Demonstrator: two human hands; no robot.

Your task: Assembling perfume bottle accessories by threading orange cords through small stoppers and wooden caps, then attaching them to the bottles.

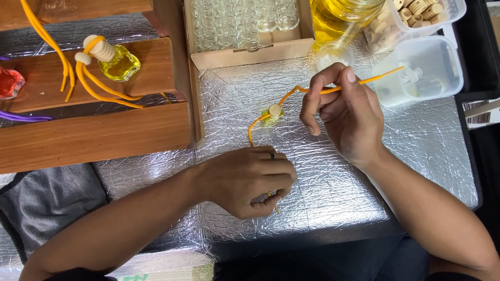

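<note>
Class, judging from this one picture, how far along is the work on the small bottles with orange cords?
Done: one yellow bottle with wooden cap and orange cord lies finished on the wooden rack. In hand: the left hand and right hand hold the two ends of an orange cord running through a small bottle on the foil table. Left: a box of empty bottles and a tub of wooden caps wait.

Two bare hands work over the foil-covered counter: the left hand [250, 179] and the right hand [346, 112]. One small yellow glass bottle [273, 113] lies between them; a second yellow bottle [121, 63] and one red bottle [9, 82] sit left of it. Two clear plastic tubs [432, 70] stand right of it.
</note>
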